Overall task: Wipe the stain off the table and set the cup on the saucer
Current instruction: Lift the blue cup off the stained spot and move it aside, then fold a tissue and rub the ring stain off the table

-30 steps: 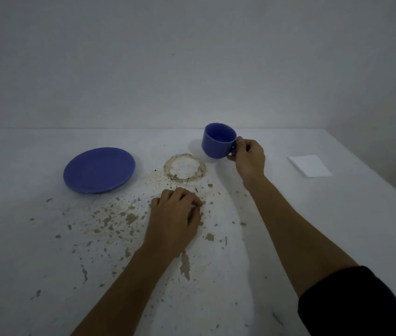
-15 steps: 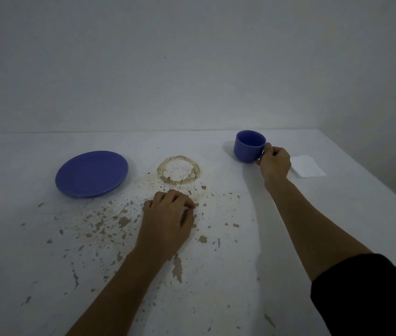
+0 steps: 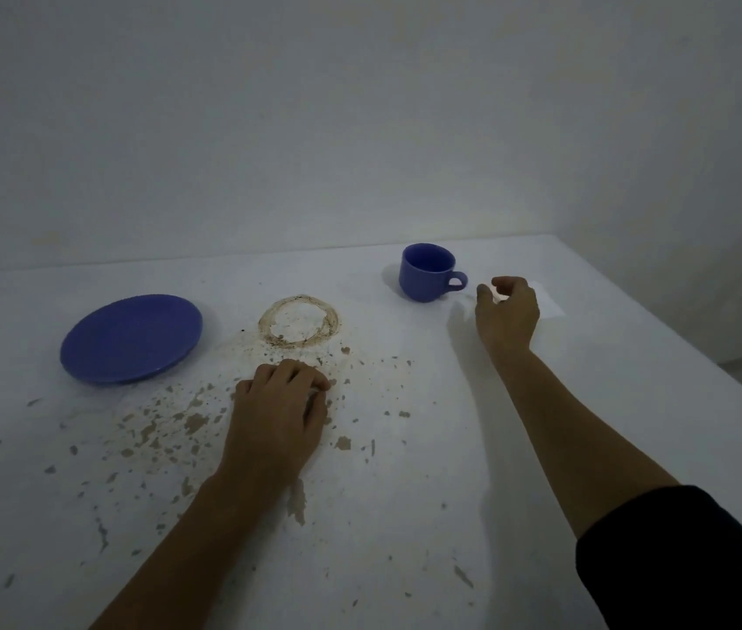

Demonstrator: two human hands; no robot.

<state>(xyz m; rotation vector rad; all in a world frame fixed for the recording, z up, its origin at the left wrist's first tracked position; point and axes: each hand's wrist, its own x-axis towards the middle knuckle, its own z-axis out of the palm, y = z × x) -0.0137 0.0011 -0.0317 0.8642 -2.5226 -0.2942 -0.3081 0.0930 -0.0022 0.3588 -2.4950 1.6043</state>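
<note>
The blue ceramic cup (image 3: 427,274) stands upright on the white table (image 3: 587,402), at about 1 o'clock from the table's middle, handle turned to 3 o'clock. It is not on the round blue saucer (image 3: 131,338), which lies well apart at about 10 o'clock. Between the two, nearer the saucer, a brown ring-shaped stain (image 3: 300,327) marks the surface at 12 o'clock from the left hand. Brown chipped flecks (image 3: 196,420) spread from 6 to 9 o'clock of the ring.

The right hand (image 3: 509,313) hangs just to the 3 o'clock side of the cup's handle, apart from it. Its fingers (image 3: 503,284) are loosely curled, thumb and forefinger parted, holding nothing. A white folded paper napkin (image 3: 550,302) lies on the table beyond this hand, partly hidden by it; contact cannot be told.

The left hand (image 3: 278,411) rests palm down on the table, just at the 6 o'clock side of the ring. Its fingers (image 3: 303,375) are bent under at the tips, knuckles raised; nothing is visibly held. A dark sleeve (image 3: 687,561) covers the right upper arm.
</note>
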